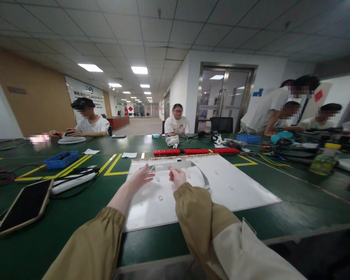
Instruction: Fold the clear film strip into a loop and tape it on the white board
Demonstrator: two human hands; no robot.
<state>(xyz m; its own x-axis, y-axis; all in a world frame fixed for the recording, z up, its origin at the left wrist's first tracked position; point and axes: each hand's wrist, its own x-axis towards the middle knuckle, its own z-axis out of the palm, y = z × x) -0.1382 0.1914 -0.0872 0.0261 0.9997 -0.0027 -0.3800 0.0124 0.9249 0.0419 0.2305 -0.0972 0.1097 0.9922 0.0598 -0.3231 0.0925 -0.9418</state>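
A clear plastic sheet [189,168] with a curved dark edge is lifted a little above a large white board [239,186] that lies on the green table. My left hand [139,180] pinches the sheet's near left edge. Close beside it, my right hand [177,177] grips the same edge between thumb and fingers. Both arms are in tan sleeves and reach forward from the bottom of the view. Small clear drops or dots lie on the board under and around the sheet.
A phone [25,206] lies face up at the left, with a white power strip [72,182] and a blue bin [61,159] behind it. A red strip [196,151] lies beyond the board. A green bottle [321,162] and cables crowd the right. Several people sit or lean at the far side.
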